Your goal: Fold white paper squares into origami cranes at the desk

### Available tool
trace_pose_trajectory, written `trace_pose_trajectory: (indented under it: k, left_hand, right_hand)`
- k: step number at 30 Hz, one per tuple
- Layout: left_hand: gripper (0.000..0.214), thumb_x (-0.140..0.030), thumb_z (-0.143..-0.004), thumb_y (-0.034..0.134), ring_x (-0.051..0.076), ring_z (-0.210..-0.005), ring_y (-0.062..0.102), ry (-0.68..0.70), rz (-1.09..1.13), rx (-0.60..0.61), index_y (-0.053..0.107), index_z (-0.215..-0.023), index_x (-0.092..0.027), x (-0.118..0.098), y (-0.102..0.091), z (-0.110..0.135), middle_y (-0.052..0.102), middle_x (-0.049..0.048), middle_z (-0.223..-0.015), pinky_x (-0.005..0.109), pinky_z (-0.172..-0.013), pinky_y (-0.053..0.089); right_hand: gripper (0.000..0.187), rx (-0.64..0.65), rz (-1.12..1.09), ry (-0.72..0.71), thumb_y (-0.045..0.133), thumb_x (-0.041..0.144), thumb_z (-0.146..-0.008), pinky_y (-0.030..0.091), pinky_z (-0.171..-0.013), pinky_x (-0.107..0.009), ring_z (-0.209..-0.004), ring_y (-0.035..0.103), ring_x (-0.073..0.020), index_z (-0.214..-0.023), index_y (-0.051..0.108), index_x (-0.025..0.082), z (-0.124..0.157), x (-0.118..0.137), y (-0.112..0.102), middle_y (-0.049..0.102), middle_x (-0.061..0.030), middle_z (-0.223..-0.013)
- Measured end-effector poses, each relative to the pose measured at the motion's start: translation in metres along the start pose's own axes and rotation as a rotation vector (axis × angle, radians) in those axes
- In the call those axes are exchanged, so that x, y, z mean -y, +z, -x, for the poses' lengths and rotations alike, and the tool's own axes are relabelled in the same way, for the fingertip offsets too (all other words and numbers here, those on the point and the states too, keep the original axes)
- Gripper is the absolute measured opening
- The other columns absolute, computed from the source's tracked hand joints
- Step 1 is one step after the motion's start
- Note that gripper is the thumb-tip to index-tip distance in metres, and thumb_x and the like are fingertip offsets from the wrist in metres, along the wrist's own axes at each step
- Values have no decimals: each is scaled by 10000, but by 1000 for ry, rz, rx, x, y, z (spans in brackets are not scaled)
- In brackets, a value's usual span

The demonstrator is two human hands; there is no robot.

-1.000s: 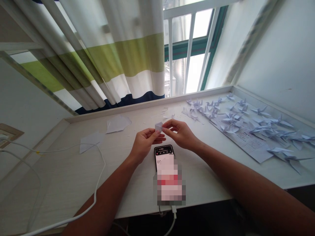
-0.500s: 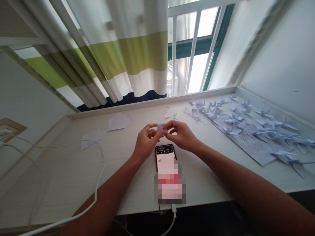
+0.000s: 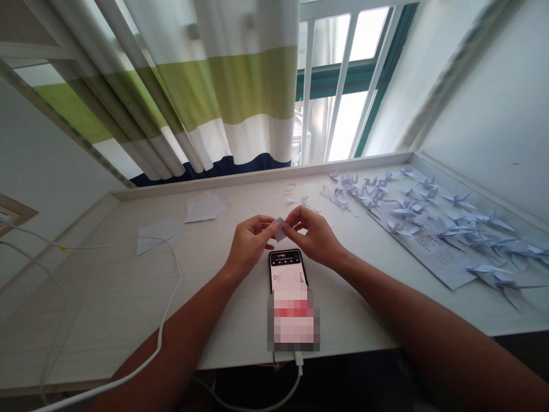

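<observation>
A striped curtain (image 3: 253,86) hangs beside a barred window (image 3: 360,78) behind a white desk (image 3: 351,317). The left hand (image 3: 251,243) pinches one side of a small folded paper (image 3: 280,230), and the right hand (image 3: 313,237) pinches the other, so the piece sits between the two. Nearer the person than both hands lies a phone (image 3: 286,272) with a white cable (image 3: 299,361) at its end. Folded paper cranes (image 3: 405,228) spread out to the right of the right hand; loose sheets (image 3: 208,207) lie left of the left hand.
</observation>
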State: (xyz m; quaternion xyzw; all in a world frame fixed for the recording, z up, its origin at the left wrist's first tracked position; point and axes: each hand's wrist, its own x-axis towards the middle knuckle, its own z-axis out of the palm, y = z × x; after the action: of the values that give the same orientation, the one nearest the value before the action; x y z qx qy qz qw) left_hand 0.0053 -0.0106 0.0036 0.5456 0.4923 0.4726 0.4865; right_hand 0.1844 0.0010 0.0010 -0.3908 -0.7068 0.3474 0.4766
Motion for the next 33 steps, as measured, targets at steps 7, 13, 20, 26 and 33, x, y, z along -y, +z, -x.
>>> trace_pose_trajectory:
  k: [7,13,20,26,33]
  left_hand:
    - [326,-431,-798,820,219,-860,744,-18,23,75,710,-954,-166,0,-3,-1,769,78,-922,320,-669,647]
    - [351,-395,-816,799,233,-843,760,36,75,105,744,-1076,-165,-1,-4,-2,754,105,-1063,355,-602,676]
    - [398,-457,-764,854,237,-799,772,42,121,159,744,-957,-126,0,-3,-4,757,81,-903,376,-646,692]
    - [423,-498,-772,849,184,-624,747,-30,86,140,745,-996,-155,6,-6,-5,758,63,-819,316,-589,667]
    - [408,-463,-764,864,201,-659,763,-15,172,113,763,-1015,-159,5,-4,-5,772,64,-771,309,-604,668]
  right_hand:
    - [141,-28,19,-9,721,330,-906,606,-746,-372,-773,700,-182,-897,646,211,1,1,1,735,-32,-846]
    - [141,-27,-62,35,728,325,-897,601,-760,-366,-834,698,-186,-973,700,209,-3,-2,-5,740,-49,-913]
    - [162,111,-117,52,736,357,-893,590,-771,-359,-856,698,-186,-940,757,203,-6,-2,-11,739,-49,-899]
    - [221,185,-140,183,704,381,-924,594,-619,-324,-623,724,-166,-1000,716,173,-5,-4,-10,751,-28,-734]
    - [190,118,-275,135,742,355,-902,636,-656,-332,-675,756,-174,-995,764,191,-3,-1,-6,773,-25,-749]
